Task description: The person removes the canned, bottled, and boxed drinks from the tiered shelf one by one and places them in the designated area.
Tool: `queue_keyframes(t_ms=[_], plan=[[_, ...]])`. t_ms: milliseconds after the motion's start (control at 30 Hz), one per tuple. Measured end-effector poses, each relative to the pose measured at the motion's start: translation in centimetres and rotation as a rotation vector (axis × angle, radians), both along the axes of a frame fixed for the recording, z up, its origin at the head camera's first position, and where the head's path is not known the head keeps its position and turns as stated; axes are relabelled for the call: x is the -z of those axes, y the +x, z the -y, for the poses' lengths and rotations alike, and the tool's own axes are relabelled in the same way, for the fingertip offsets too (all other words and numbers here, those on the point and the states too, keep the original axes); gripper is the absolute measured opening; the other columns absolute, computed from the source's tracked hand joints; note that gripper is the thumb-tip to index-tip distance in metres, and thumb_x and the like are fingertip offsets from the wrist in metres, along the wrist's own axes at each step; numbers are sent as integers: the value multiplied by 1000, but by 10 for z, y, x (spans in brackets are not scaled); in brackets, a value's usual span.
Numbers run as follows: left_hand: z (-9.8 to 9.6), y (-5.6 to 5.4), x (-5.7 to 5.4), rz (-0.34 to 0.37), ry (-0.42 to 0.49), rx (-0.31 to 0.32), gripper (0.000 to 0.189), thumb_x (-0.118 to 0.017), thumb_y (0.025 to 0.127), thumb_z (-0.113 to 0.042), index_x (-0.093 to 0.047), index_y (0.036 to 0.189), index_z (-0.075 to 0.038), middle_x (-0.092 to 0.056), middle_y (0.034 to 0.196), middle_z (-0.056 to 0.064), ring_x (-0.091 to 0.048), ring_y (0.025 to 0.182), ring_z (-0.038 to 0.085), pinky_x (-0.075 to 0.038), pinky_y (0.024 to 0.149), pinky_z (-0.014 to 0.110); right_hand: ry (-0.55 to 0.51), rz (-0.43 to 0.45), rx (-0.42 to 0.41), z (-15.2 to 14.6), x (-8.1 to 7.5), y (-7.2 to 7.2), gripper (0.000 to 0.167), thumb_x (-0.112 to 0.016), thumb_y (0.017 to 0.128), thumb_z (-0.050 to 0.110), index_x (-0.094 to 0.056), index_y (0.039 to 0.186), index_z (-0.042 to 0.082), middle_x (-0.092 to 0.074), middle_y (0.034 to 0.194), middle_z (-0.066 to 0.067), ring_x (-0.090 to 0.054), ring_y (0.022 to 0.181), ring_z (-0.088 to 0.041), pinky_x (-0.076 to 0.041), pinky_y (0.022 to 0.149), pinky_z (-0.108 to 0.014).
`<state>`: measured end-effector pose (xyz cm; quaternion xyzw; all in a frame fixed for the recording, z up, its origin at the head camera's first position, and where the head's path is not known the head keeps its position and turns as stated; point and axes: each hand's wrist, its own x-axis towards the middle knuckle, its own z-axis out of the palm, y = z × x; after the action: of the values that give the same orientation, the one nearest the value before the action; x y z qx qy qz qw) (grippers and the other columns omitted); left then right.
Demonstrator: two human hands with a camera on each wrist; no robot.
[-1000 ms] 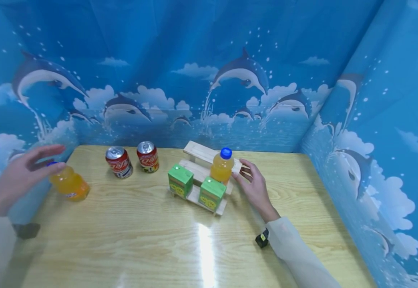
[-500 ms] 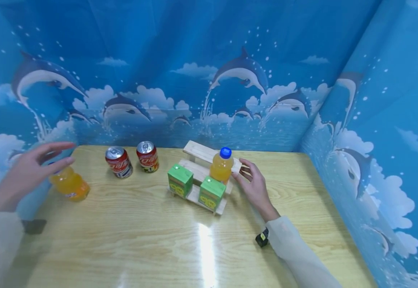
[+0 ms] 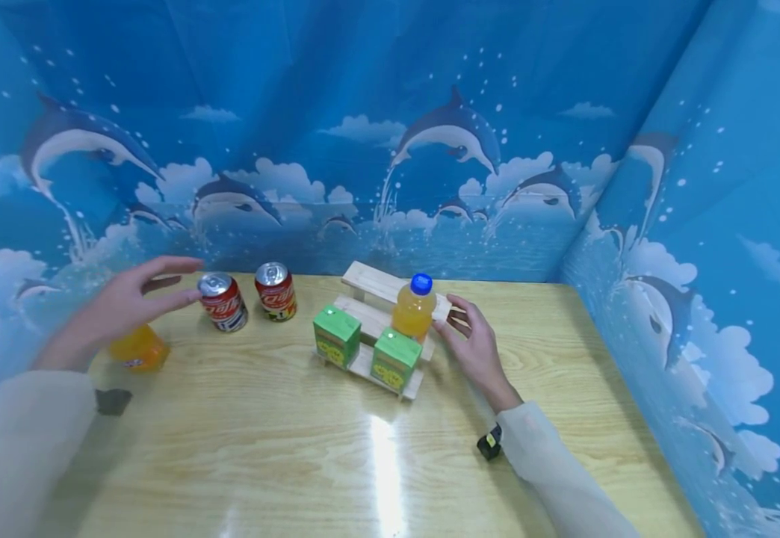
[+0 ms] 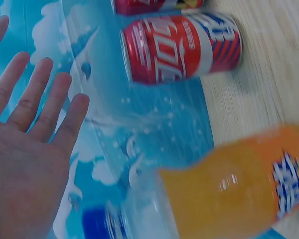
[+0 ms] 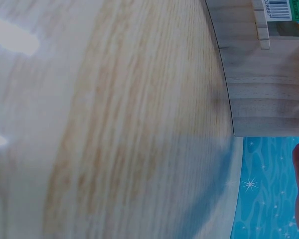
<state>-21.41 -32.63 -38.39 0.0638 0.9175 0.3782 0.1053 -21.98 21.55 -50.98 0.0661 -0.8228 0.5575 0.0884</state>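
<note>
My left hand (image 3: pixel 124 310), fingers extended and thumb apart, hovers just left of a red cola can (image 3: pixel 226 306). The left wrist view shows the palm (image 4: pixel 27 164) with nothing in it. Below that hand stands a bottle of orange soda (image 3: pixel 140 350), its cap hidden in the head view by the hand. At the three-tier wooden rack (image 3: pixel 375 282), my right hand (image 3: pixel 476 350) grips the right end of the top plank between thumb and fingers. A blue-capped orange drink bottle (image 3: pixel 414 310) stands on the middle tier; two green drink cartons (image 3: pixel 336 340) occupy the lowest tier.
A second red can (image 3: pixel 276 293) stands right of the first near the back edge of the wooden table (image 3: pixel 262 448). Blue dolphin curtains (image 3: pixel 336 112) enclose the back and sides. A small black device (image 3: pixel 489 444) is at my right wrist.
My left hand has moved right, from over the orange soda bottle to beside the left can. The right hand, the rack and its drinks have stayed in place.
</note>
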Motion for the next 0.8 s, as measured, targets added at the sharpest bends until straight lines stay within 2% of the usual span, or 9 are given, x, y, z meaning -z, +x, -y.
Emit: queue_keyframes(t_ms=[100, 333, 600, 800], plan=[[-14, -5, 1, 12, 9, 20, 78, -66, 106, -57, -38, 169, -21, -32, 178, 17, -30, 159, 55, -38, 115, 82, 0, 5, -3, 1, 1, 0, 63, -80, 102, 28, -54, 156, 10, -56, 158, -12, -61, 139, -36, -53, 120, -43], [-42, -14, 3, -44, -9, 99, 74, -66, 105, -61, -45, 165, -24, -41, 173, 14, -40, 156, 49, -43, 116, 78, -2, 5, -10, 4, 2, 0, 63, -79, 103, 28, -53, 157, 9, -56, 159, -13, -61, 140, -37, -53, 120, -44], [-70, -21, 0, -92, 28, 170, 66, -72, 106, -47, -50, 162, -20, -48, 168, 11, -44, 155, 42, -42, 121, 72, -3, 8, -13, 6, 0, 0, 64, -80, 102, 29, -53, 156, 9, -55, 159, -13, -61, 140, -36, -53, 120, -43], [-90, -28, 1, -103, 69, 213, 61, -72, 106, -45, -53, 161, -24, -50, 167, 8, -46, 155, 42, -45, 119, 71, -10, 12, 2, 4, -3, 1, 62, -80, 102, 23, -53, 156, 7, -55, 158, -15, -61, 139, -37, -52, 120, -43]])
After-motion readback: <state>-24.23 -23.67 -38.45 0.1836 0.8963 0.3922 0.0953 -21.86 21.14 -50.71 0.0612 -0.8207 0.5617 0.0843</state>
